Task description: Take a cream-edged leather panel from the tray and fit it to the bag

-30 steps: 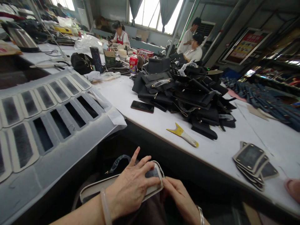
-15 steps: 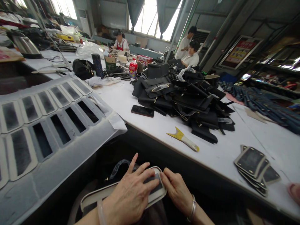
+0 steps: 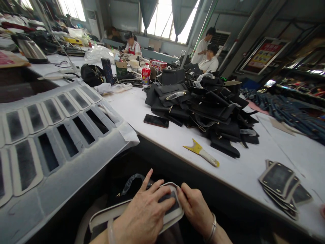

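Observation:
On my lap lies a long flat piece (image 3: 106, 212) with a pale border and a dark middle. My left hand (image 3: 142, 211) presses flat on top of it, fingers spread. My right hand (image 3: 195, 208) pinches its rounded right end between thumb and fingers. Both hands sit below the front edge of the white worktable (image 3: 177, 142). A stack of similar dark patches with pale edges (image 3: 281, 184) lies on the table to the right.
A grey sheet with rows of cut-out dark pieces (image 3: 45, 135) fills the left. On the table lie a yellow-tipped scraper (image 3: 200, 152), a phone (image 3: 156, 120) and a heap of black bag parts (image 3: 203, 105). Three other people work at the far benches.
My right hand has slid up along the piece's rounded end, closer to my left hand. The view has shifted slightly; the left hand stays pressed on the piece.

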